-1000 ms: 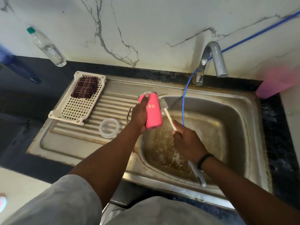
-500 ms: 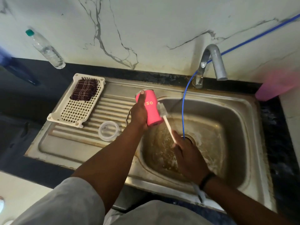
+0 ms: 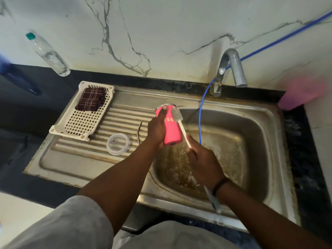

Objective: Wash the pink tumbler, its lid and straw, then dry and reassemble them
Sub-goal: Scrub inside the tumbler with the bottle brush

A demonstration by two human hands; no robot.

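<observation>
Washing step in hand: the left hand (image 3: 157,129) grips the pink tumbler (image 3: 170,126) over the sink (image 3: 255,141), the right hand (image 3: 203,162) grasps a bottle brush (image 3: 181,125) against its side (bristles near the rim) — lid (image 3: 118,144) and straw (image 3: 139,131) wait on the drainboard; rinsing likely follows.

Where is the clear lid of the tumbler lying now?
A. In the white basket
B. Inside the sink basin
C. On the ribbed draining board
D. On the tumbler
C: the clear lid lies on the ribbed draining board, beside the metal straw.
</observation>
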